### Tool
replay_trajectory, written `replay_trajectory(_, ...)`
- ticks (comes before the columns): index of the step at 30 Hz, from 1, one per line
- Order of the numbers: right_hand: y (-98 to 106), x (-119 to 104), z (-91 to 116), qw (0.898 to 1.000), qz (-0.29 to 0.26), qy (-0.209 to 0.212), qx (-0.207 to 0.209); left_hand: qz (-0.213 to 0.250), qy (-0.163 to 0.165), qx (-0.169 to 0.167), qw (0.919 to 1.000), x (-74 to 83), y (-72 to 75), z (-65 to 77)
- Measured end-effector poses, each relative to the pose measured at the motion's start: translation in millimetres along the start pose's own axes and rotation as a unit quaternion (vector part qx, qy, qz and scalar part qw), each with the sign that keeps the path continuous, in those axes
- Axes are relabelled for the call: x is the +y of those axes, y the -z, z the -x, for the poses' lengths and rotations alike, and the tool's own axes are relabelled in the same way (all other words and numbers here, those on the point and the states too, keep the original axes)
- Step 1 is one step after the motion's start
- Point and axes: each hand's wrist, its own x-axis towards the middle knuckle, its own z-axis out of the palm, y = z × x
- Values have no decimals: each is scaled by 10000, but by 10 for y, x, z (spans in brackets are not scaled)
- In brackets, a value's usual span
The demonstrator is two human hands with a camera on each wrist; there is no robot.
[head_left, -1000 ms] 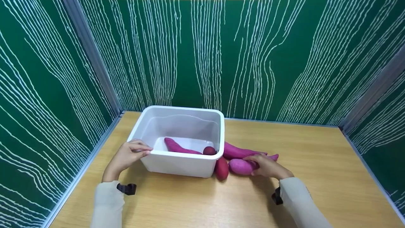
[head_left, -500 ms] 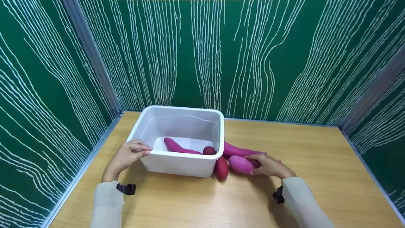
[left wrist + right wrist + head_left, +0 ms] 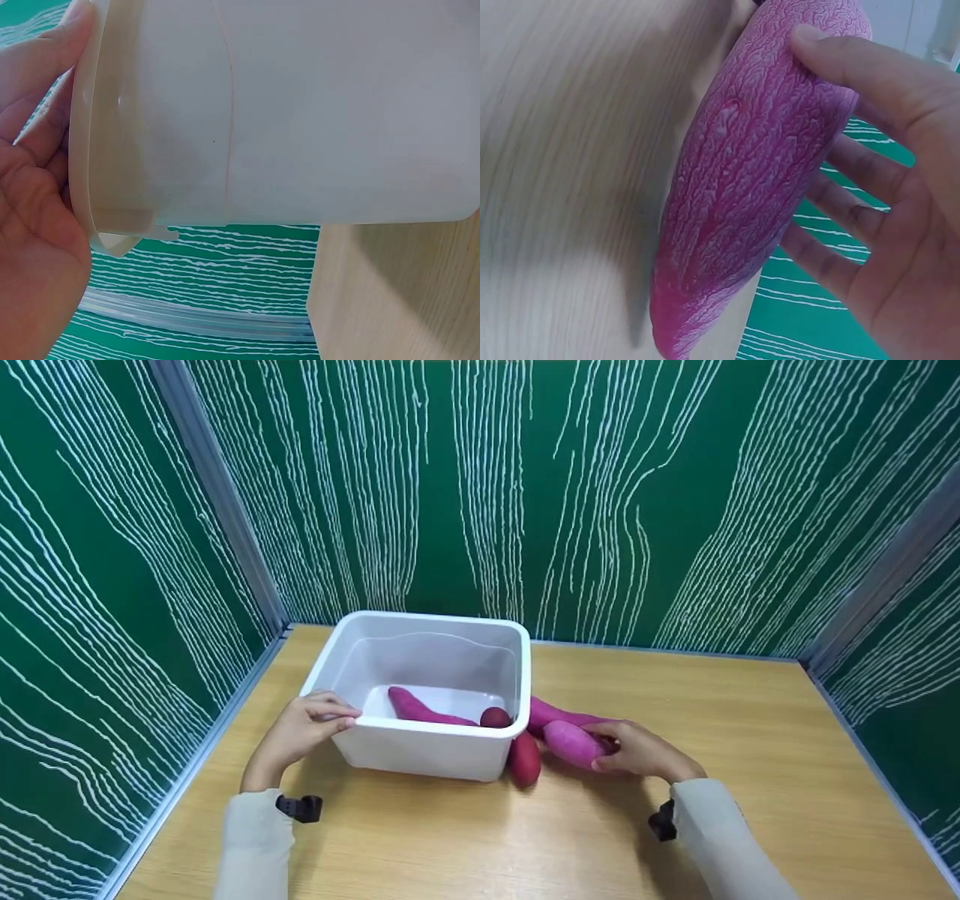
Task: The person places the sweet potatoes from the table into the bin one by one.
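No text, label, brand, number or sign can be read in any of the views.

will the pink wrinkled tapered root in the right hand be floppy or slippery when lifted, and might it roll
The pink wrinkled tapered root is probably stiff, as it shows no sag in the right hand. Its creased surface likely isn't very slippery. Set down, it may roll, since its body looks rounded, perhaps veering toward the narrow end.

You've got free table (image 3: pixel 450 840) in front of the white bin (image 3: pixel 427 750), and its top's wide open. Left of your right hand (image 3: pixel 637 751), though, the red tuber (image 3: pixel 524 762) and then the bin block you low.
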Motion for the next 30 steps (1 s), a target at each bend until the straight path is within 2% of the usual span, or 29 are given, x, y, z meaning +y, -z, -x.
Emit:
replay_trajectory(10,-8,-15,15,9980,-348,-514,124,61,42,-56,10000,13,12,17)
replay_trajectory(17,26,-2,29,9980,-492,-258,304,87,-161,8,9998,14,11,0)
replay_trajectory(21,40,-12,36,9968,-525,-488,360,43,-128,7,9999,15,10,-2)
replay_trajectory(30,73,-24,43,9941,-801,-557,466,-7,49,-37,10000,20,15,10)
